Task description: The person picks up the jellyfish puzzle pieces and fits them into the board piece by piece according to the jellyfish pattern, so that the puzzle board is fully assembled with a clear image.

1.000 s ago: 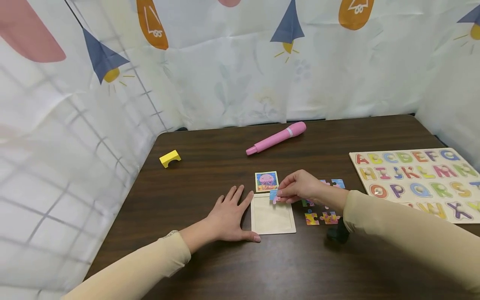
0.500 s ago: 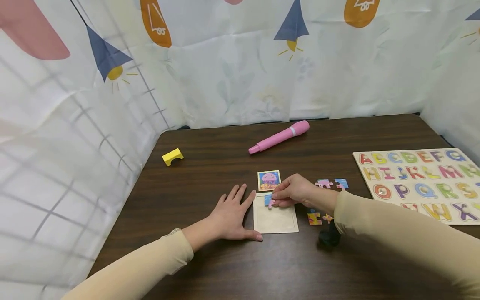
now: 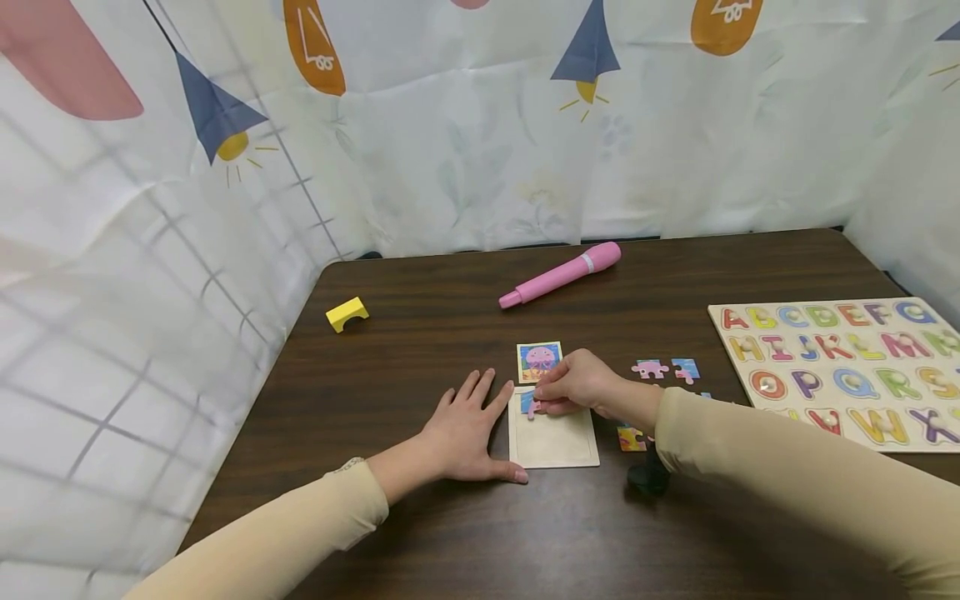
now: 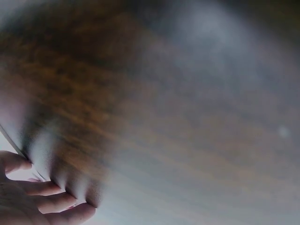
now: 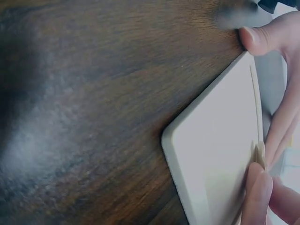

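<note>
Beside the splayed left hand (image 3: 465, 435), the right hand (image 3: 582, 384) pinched a puzzle piece (image 3: 527, 402) at the far-left corner of the tray (image 3: 555, 443), apparently seating it, with a press seemingly due.

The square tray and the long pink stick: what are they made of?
The tray is probably wood or fibreboard, smooth and matte: it is evenly pale with a solid-looking edge. The pink stick may be smooth plastic, given its uniform colour and rounded end.
</note>
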Available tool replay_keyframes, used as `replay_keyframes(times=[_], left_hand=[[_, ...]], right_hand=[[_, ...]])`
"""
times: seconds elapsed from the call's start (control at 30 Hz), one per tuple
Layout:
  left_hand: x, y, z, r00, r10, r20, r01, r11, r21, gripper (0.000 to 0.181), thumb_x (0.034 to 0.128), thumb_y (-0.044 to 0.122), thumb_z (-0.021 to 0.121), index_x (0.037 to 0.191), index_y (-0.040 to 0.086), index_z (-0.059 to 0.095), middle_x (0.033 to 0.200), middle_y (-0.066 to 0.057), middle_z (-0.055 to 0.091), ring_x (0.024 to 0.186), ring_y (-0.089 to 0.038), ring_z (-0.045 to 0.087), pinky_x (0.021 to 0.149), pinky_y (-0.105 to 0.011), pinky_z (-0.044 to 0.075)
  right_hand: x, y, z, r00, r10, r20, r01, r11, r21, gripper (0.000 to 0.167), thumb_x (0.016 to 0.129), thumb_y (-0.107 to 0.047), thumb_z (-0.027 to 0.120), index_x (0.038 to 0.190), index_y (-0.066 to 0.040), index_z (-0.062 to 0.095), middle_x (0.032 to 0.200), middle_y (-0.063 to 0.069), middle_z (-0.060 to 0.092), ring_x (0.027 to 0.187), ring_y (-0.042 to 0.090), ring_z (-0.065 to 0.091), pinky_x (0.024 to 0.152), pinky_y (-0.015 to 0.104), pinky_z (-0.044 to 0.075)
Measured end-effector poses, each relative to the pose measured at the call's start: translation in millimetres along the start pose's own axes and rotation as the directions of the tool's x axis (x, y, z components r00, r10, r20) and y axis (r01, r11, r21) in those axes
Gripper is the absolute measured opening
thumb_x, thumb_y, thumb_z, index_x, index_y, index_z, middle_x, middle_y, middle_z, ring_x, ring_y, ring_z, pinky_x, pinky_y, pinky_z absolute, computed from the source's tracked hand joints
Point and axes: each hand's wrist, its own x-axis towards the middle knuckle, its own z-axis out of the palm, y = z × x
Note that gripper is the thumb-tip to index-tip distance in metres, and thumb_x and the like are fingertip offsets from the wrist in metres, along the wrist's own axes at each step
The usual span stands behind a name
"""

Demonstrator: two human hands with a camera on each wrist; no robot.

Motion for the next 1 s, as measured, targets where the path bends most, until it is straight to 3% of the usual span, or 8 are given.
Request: replay_keyframes(times=[0.43, 0.5, 0.57, 0.63, 0.7, 0.83, 0.97, 1.0], left_hand=[[0.6, -0.8, -0.5, 1.0, -0.002, 0.003, 0.002, 1.0, 0.001, 0.122, 0.0721, 0.088, 0.063, 0.165, 0.02, 0.023, 0.171, -0.017, 0.018, 0.158, -0.04, 0.018, 0.117, -0.065, 0.032], [0.4, -0.5, -1.1, 1.0, -0.002, 0.002, 0.002, 1.0, 0.002, 0.122, 0.0722, 0.088, 0.063, 0.165, 0.02, 0.023, 0.171, -0.017, 0.018, 0.158, -0.039, 0.018, 0.117, -0.065, 0.032], [0.3, -0.2, -1.8, 1.0, -0.002, -0.001, 0.002, 1.0, 0.002, 0.121, 0.0723, 0.087, 0.064, 0.165, 0.02, 0.023, 0.171, -0.017, 0.018, 0.158, -0.039, 0.018, 0.117, -0.064, 0.032], [0.0, 0.0, -2.2, 1.0, -0.002, -0.003, 0.002, 1.0, 0.003, 0.121, 0.0724, 0.087, 0.064, 0.165, 0.02, 0.023, 0.171, -0.017, 0.018, 0.158, -0.039, 0.018, 0.117, -0.064, 0.032], [-0.3, 0.0, -2.4, 1.0, -0.002, -0.005, 0.002, 1.0, 0.005, 0.121, 0.0724, 0.087, 0.064, 0.165, 0.02, 0.023, 0.171, -0.017, 0.018, 0.158, -0.039, 0.018, 0.117, -0.064, 0.033], [-0.5, 0.1, -2.2, 1.0, 0.0, -0.008, 0.0, 1.0, 0.007, 0.121, 0.0725, 0.087, 0.064, 0.165, 0.02, 0.023, 0.171, -0.017, 0.018, 0.158, -0.039, 0.018, 0.117, -0.064, 0.032], [-0.3, 0.0, -1.3, 1.0, 0.002, -0.009, -0.002, 1.0, 0.009, 0.122, 0.0725, 0.087, 0.064, 0.165, 0.019, 0.023, 0.171, -0.017, 0.018, 0.158, -0.04, 0.019, 0.117, -0.064, 0.033], [-0.3, 0.1, -1.5, 1.0, 0.002, -0.007, -0.002, 1.0, 0.012, 0.122, 0.0725, 0.087, 0.064, 0.165, 0.019, 0.022, 0.171, -0.017, 0.018, 0.158, -0.04, 0.018, 0.117, -0.064, 0.032]], right_hand=[[-2.6, -4.7, -0.3, 0.995, -0.048, 0.093, 0.057, 0.994, -0.097, 0.027, 0.098, -0.007, 0.067, 0.122, 0.006, 0.071, 0.092, 0.011, 0.076, 0.072, 0.009, 0.071, 0.074, 0.027, 0.061], [-4.7, -4.9, -1.7, 0.99, -0.094, 0.108, 0.111, 0.981, -0.159, 0.028, 0.099, -0.007, 0.066, 0.123, 0.007, 0.07, 0.095, 0.012, 0.077, 0.075, 0.01, 0.071, 0.076, 0.028, 0.062], [-7.7, -4.8, -3.3, 0.98, -0.166, 0.109, 0.191, 0.939, -0.287, 0.028, 0.098, -0.01, 0.068, 0.122, 0.004, 0.071, 0.098, 0.011, 0.078, 0.079, 0.01, 0.07, 0.077, 0.028, 0.061], [-11.3, -3.9, -4.7, 0.959, -0.255, 0.127, 0.285, 0.858, -0.428, 0.028, 0.097, -0.012, 0.07, 0.122, 0.001, 0.072, 0.102, 0.009, 0.078, 0.086, 0.011, 0.07, 0.08, 0.03, 0.06], [-14.8, -1.9, -6.2, 0.928, -0.34, 0.155, 0.367, 0.753, -0.546, 0.028, 0.096, -0.013, 0.071, 0.121, -0.002, 0.073, 0.104, 0.006, 0.078, 0.092, 0.012, 0.07, 0.082, 0.031, 0.059], [-22.3, 4.0, -9.9, 0.836, -0.477, 0.271, 0.524, 0.548, -0.653, 0.027, 0.096, -0.005, 0.069, 0.122, -0.001, 0.073, 0.112, 0.009, 0.077, 0.102, 0.018, 0.073, 0.087, 0.036, 0.06], [-28.1, 11.2, -14.5, 0.727, -0.523, 0.446, 0.628, 0.244, -0.739, 0.034, 0.094, 0.0, 0.069, 0.128, -0.005, 0.07, 0.128, 0.008, 0.073, 0.119, 0.026, 0.068, 0.095, 0.041, 0.058], [-29.0, 13.1, -15.6, 0.711, -0.508, 0.487, 0.634, 0.164, -0.756, 0.038, 0.094, 0.0, 0.07, 0.132, -0.007, 0.068, 0.134, 0.007, 0.07, 0.127, 0.028, 0.063, 0.098, 0.042, 0.057]])
